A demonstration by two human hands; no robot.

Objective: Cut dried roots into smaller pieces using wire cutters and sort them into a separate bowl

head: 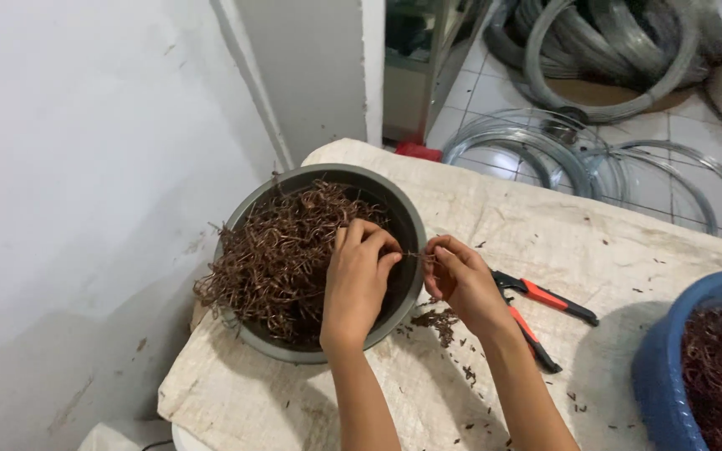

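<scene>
Both hands pinch one short piece of copper wire (pixel 412 255) over the right rim of the grey metal bowl (pixel 327 177). The left hand (pixel 357 280) closes thumb and fingertips on its left end, and the right hand (pixel 459 280) grips its right end. The wire's long axis runs from 9 to 3 o'clock, strung between the fingertips, so neither hand is nearer. The tangled heap of copper wire scraps (pixel 282 255) fills the bowl at 9 o'clock from the hands, under the left hand. Red-handled pliers (pixel 536 313) lie on the cloth-covered table (pixel 545 234) at 4 o'clock, just beside the right wrist. A blue basin (pixel 670 367) stands further off at 4 o'clock.
</scene>
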